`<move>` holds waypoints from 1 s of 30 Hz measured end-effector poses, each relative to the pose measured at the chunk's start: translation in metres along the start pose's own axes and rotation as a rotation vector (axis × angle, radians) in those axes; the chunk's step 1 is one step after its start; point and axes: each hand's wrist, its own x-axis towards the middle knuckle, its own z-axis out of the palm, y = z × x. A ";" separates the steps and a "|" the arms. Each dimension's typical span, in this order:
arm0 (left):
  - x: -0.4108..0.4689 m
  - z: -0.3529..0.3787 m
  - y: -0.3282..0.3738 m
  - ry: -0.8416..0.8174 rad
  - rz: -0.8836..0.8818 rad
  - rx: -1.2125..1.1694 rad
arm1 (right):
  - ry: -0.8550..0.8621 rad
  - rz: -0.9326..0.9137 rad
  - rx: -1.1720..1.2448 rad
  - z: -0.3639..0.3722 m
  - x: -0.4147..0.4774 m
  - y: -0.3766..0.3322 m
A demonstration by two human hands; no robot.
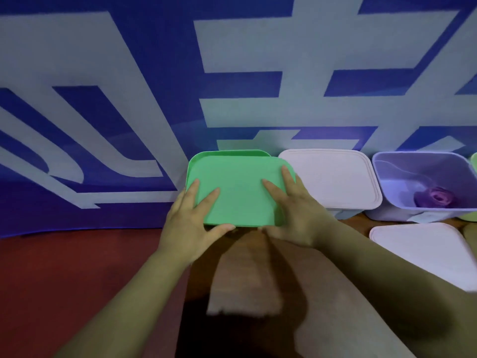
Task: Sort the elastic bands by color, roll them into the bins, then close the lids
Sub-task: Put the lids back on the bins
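Observation:
A green lid lies tilted over the green bin, whose back rim shows just behind it. My left hand holds the lid's left front corner, fingers flat on top and thumb under the front edge. My right hand holds the right front part the same way. To the right stands a white bin with its lid on. Further right an open purple bin holds a rolled purple band.
A loose white lid lies on the wooden table at the front right. A sliver of another green bin shows at the right edge. A blue and white banner hangs behind; red floor lies to the left.

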 end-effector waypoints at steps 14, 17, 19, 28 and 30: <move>0.075 0.040 -0.056 -0.047 -0.011 -0.062 | -0.036 0.078 -0.220 0.033 0.093 0.003; 0.073 0.043 -0.057 -0.037 -0.003 -0.049 | -0.031 0.079 -0.252 0.036 0.090 0.005; 0.073 0.044 -0.055 -0.032 0.008 -0.034 | -0.025 0.075 -0.272 0.037 0.090 0.006; 0.072 0.042 -0.054 -0.074 0.039 0.008 | -0.047 0.014 -0.256 0.035 0.094 0.015; 0.071 0.041 -0.052 -0.082 0.031 0.003 | -0.046 0.012 -0.251 0.035 0.095 0.016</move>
